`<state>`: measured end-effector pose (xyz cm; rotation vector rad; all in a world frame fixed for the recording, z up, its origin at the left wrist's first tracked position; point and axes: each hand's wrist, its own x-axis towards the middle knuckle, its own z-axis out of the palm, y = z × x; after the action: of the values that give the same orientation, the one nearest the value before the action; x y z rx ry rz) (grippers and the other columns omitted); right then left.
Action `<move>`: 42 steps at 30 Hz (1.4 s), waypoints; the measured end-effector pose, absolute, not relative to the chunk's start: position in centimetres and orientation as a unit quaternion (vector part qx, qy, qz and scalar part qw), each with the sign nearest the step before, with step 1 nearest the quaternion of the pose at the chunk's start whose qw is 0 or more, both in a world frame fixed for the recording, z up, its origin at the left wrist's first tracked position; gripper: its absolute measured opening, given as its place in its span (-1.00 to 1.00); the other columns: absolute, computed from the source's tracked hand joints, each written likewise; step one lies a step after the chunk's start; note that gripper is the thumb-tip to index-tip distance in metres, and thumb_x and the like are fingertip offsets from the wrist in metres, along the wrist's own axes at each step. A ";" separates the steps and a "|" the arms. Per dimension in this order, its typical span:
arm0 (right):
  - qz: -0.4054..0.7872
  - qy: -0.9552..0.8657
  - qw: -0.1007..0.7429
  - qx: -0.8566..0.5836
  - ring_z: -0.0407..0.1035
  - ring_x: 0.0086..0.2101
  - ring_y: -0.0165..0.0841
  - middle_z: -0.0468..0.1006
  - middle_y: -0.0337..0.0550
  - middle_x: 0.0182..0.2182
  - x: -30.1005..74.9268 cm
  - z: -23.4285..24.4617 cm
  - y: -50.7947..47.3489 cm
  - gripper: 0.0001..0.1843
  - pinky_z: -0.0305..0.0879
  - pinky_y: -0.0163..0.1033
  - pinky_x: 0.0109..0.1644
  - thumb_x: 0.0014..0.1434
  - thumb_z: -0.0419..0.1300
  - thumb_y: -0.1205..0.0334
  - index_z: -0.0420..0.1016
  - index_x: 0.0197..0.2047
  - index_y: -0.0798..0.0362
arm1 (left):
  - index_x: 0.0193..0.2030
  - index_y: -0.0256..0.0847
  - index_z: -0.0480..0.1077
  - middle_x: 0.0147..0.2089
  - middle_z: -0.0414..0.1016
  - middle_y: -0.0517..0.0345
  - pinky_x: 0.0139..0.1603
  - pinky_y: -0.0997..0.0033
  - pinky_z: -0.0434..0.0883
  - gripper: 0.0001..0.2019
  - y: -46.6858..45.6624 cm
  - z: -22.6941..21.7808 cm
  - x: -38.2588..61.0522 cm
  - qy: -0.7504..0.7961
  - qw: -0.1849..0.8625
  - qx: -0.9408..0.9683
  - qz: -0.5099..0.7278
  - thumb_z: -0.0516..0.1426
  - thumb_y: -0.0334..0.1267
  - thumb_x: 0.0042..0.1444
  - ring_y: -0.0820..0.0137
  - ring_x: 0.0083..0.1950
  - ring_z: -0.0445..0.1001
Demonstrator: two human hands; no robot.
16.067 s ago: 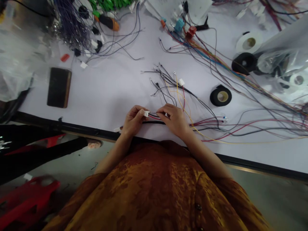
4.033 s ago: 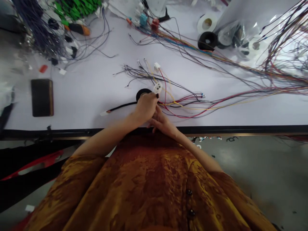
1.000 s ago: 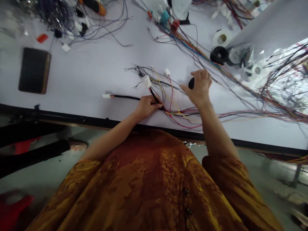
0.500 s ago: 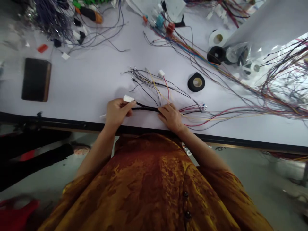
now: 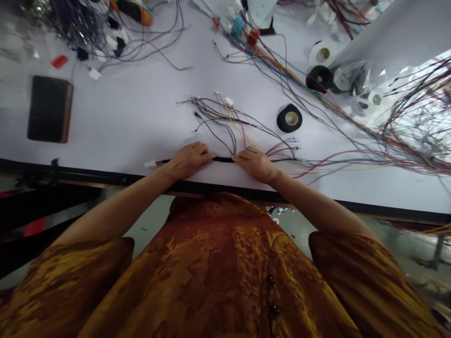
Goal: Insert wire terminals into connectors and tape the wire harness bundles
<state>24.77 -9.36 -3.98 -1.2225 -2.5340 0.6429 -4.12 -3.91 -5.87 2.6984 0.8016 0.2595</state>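
Observation:
My left hand (image 5: 188, 161) and my right hand (image 5: 255, 165) both lie on a black-sleeved wire harness (image 5: 223, 159), which runs along the table's near edge. A small white terminal end (image 5: 150, 164) sticks out past my left hand. Beyond my right hand, thin black, red and yellow wires (image 5: 225, 119) fan out over the table, and a small white connector (image 5: 229, 101) sits among them. Bundled coloured wires (image 5: 334, 166) trail off to the right. The harness's larger white connector is hidden, perhaps under my left hand.
A black tape roll (image 5: 289, 118) stands just beyond the wires, with a white tape roll (image 5: 322, 54) and a plastic bag (image 5: 350, 77) farther right. A dark phone (image 5: 50, 109) lies at left. More wire bundles (image 5: 77, 26) lie along the far side of the white table (image 5: 116, 112).
My left hand has dropped from holding the white connector up and now lies along the harness, with that connector out of sight. My right hand has shifted slightly, and the tape roll has stayed put.

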 end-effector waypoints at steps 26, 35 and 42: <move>0.362 -0.737 0.196 -0.536 0.38 -0.23 -0.27 0.48 -0.09 -0.23 25.8 -1.0 -10.5 -0.82 0.32 -0.18 -0.09 0.20 0.16 0.36 0.52 -0.13 0.07 | -0.05 -0.13 0.57 -0.17 0.46 -0.02 -0.04 0.15 0.34 -0.75 -6.0 -5.2 1.9 0.327 0.240 0.896 0.182 0.06 -0.22 0.30 0.20 -0.11 0.36; 0.292 -0.650 0.294 -0.638 0.39 -0.20 -0.19 0.51 -0.04 -0.26 21.0 -2.7 -11.5 -0.92 0.34 -0.07 -0.05 0.24 0.11 0.33 0.42 -0.24 0.01 | 0.10 -0.22 0.47 -0.05 0.50 -0.11 0.07 0.07 0.36 -0.69 -7.1 -4.4 2.0 0.370 0.286 0.859 0.209 0.10 -0.19 0.28 0.16 -0.01 0.41; 0.308 -0.689 0.306 -0.581 0.34 0.16 -0.12 0.47 0.05 0.16 21.6 -2.5 -12.2 -0.81 0.25 0.08 0.22 0.30 0.10 0.20 0.54 -0.19 0.01 | 0.17 -0.19 0.33 -0.24 0.58 0.08 -0.12 0.33 0.47 -0.50 -4.9 -3.2 2.7 0.452 0.595 0.544 0.382 0.21 0.01 0.17 0.37 -0.20 0.56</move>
<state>21.57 -12.23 -2.54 -1.5375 -1.8228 0.8161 2.75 -4.95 -3.23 1.2643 1.0499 0.8866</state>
